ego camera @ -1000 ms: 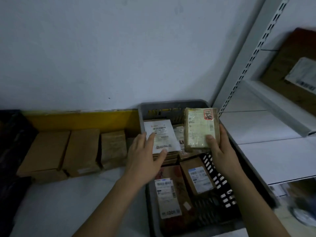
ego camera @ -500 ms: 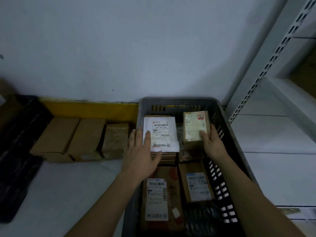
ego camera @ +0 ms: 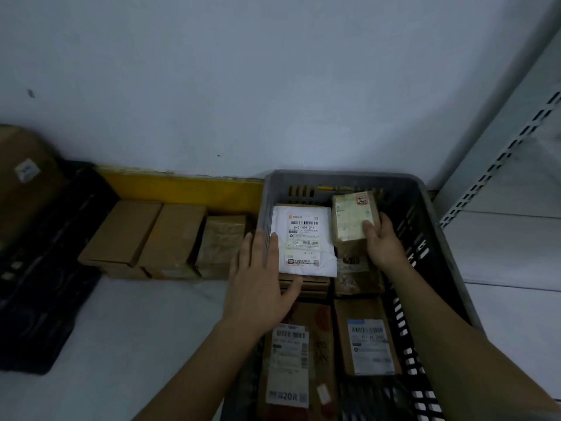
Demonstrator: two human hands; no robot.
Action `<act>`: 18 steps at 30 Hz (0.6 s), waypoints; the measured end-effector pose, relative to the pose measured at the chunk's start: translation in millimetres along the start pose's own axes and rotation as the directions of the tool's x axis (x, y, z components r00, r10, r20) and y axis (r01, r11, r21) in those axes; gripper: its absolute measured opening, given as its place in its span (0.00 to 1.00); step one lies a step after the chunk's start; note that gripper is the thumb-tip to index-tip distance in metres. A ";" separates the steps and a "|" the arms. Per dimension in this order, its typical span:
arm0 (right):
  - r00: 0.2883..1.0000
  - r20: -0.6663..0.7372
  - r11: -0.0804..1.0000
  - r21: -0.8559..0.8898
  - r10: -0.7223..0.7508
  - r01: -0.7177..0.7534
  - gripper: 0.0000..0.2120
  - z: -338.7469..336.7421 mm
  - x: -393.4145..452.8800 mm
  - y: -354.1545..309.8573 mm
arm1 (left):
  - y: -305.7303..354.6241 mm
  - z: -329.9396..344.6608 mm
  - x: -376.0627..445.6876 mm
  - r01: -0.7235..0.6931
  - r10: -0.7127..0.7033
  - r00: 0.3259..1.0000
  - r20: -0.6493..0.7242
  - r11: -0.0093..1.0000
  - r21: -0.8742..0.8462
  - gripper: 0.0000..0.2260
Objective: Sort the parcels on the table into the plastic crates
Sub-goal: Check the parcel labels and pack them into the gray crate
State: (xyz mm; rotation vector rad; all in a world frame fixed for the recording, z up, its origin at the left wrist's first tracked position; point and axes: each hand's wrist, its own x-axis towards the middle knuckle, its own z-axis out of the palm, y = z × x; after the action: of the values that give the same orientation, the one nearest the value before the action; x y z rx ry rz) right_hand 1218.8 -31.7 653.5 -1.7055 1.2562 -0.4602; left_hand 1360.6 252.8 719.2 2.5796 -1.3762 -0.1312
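Nearest in the grey crate (ego camera: 440, 226) lie two brown parcels side by side: a long one (ego camera: 288, 360) with a white label on the left, and a shorter box (ego camera: 367, 338) with a blue-edged label on the right. Above them the left hand (ego camera: 261, 287) lies flat with straight fingers on the left edge of a white mailer (ego camera: 303, 238), which sits on top of a stack of brown parcels – the thumb reaches under the mailer's lower edge. To its right, the right hand (ego camera: 379, 241) grips a tan parcel (ego camera: 352, 215) with a red stamp in one corner, thumb on its face and fingers behind; it is inside the crate near the far wall, tilted up over other brown packets. Whether it touches them cannot be told. Left of the crate, on the white table (ego camera: 106, 329), three cardboard boxes (ego camera: 170, 238) stand in a row against a yellow strip (ego camera: 182, 189). A black crate (ego camera: 39, 268) is at the far left.
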 end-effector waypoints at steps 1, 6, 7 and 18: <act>1.000 0.007 1.000 -0.003 -0.003 0.003 0.32 -0.4 2.0 2.3 | -0.8 -0.1 0.4 -0.002 0.002 1.000 0.001 1.000 0.012 0.43; 0.999 0.051 1.000 0.005 0.018 -0.018 0.41 -8.7 4.3 19.1 | 0.7 2.1 1.2 -0.007 0.007 1.000 -0.003 1.000 0.023 0.43; 0.998 0.059 1.000 0.006 0.015 -0.016 0.44 -10.0 4.1 22.0 | 0.7 2.9 1.3 -0.006 0.007 1.000 -0.008 1.000 0.021 0.43; 0.976 0.008 0.801 -0.570 -0.220 0.185 0.37 -4.4 0.6 19.8 | -2.1 6.3 3.1 0.001 0.000 1.000 -0.026 0.999 0.042 0.43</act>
State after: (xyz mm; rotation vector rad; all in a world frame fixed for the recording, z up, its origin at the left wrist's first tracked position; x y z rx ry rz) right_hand 1205.2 -34.9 638.8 -2.3668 1.3427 -0.2674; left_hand 1362.9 250.4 712.6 2.6061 -1.3835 -0.0701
